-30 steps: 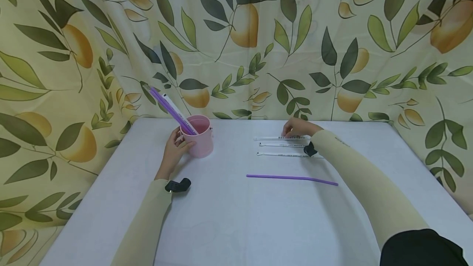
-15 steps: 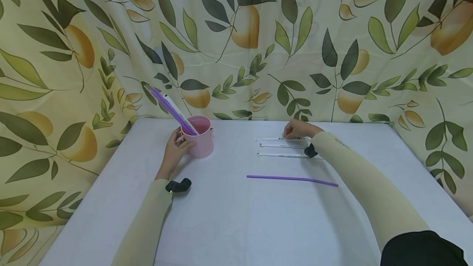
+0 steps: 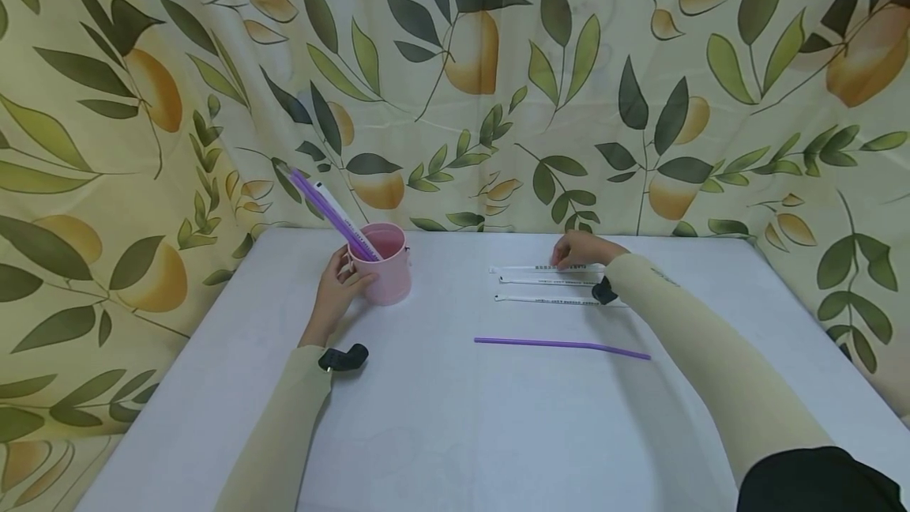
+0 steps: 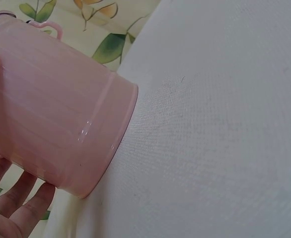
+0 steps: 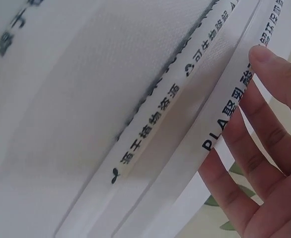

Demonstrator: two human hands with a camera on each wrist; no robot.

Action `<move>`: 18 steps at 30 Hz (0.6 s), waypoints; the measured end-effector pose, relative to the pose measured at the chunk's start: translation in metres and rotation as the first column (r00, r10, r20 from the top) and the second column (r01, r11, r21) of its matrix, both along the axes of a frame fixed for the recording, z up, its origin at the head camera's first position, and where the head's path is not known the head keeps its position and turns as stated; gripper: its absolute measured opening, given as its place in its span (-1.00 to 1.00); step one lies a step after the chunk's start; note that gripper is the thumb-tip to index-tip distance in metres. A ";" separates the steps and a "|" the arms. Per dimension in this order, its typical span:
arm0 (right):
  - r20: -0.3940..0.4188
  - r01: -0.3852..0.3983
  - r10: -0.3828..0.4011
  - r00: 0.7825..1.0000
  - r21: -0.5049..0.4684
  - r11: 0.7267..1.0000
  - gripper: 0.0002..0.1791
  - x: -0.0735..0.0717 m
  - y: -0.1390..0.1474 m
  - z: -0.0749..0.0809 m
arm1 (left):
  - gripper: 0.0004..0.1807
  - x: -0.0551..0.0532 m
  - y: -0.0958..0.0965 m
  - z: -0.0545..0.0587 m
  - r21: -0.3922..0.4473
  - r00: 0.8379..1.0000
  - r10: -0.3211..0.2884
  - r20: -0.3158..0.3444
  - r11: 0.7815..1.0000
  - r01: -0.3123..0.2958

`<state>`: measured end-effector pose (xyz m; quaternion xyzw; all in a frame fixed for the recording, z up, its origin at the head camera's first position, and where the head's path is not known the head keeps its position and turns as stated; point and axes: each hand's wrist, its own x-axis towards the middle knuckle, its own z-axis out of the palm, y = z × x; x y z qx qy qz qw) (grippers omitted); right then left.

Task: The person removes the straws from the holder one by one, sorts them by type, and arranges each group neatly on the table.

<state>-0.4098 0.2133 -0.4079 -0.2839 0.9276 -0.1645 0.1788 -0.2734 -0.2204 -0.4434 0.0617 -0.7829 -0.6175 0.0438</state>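
Note:
My left hand (image 3: 336, 291) holds a small pink bucket (image 3: 389, 279) by its side at the table's far left. In the left wrist view, the thumb and fingers lie on opposite sides of the bucket (image 4: 61, 104), which stands on the table. Several purple and white straws (image 3: 334, 216) lean leftward out of it. At the far right, my right hand (image 3: 584, 248) pinches the farthest of three white paper-wrapped straws (image 3: 522, 269). In the right wrist view, the thumb lies on the printed wrapper (image 5: 212, 129), with the other fingers along its far edge.
The two other wrapped straws, a middle one (image 3: 543, 282) and a nearer one (image 3: 543, 300), lie parallel in front. A bare purple straw (image 3: 536, 342) lies nearer on the white table (image 3: 426, 417). A patterned curtain (image 3: 455, 125) hangs behind the table edge.
My right hand has shifted slightly to the right along the farthest wrapped straw. The straws, the pink bucket and my left hand have stayed in place.

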 end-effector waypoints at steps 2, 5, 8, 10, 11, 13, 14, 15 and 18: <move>0.007 0.013 -0.013 1.000 0.001 1.000 -0.92 0.000 0.001 0.000 | -0.07 0.002 0.001 0.003 0.006 1.000 -0.003 0.007 1.000 0.002; 0.015 0.019 -0.019 1.000 0.008 1.000 -0.92 -0.002 0.004 -0.001 | -0.09 0.009 0.004 0.014 0.000 1.000 -0.009 0.007 1.000 0.009; 0.021 0.031 -0.032 0.999 0.024 0.999 -0.92 -0.004 0.006 -0.002 | -0.10 0.015 0.007 0.022 -0.002 1.000 -0.015 0.000 1.000 0.015; 0.031 0.049 -0.050 0.998 0.030 0.998 -0.93 -0.005 0.006 -0.003 | -0.10 0.015 0.007 0.022 0.005 1.000 -0.019 -0.006 1.000 0.019; 0.033 0.054 -0.055 0.998 0.029 0.998 -0.93 -0.006 0.006 -0.003 | -0.10 0.013 0.006 0.020 0.014 1.000 -0.019 -0.008 1.000 0.019; 0.036 0.062 -0.063 0.997 0.028 0.998 -0.93 -0.006 0.006 -0.004 | -0.09 0.008 0.004 0.013 0.026 1.000 -0.017 -0.013 1.000 0.017; 0.039 0.069 -0.070 0.997 0.027 0.997 -0.93 -0.006 0.006 -0.003 | -0.09 0.006 0.002 0.010 0.027 1.000 -0.015 -0.015 1.000 0.015; 0.041 0.073 -0.074 0.996 0.027 0.997 -0.93 -0.006 0.006 -0.003 | -0.08 0.003 0.001 0.006 0.026 1.000 -0.013 -0.018 1.000 0.013; 0.037 0.074 -0.075 0.996 0.029 0.997 -0.92 -0.006 0.005 -0.002 | -0.07 -0.002 -0.002 -0.003 0.012 1.000 -0.007 -0.026 1.000 0.007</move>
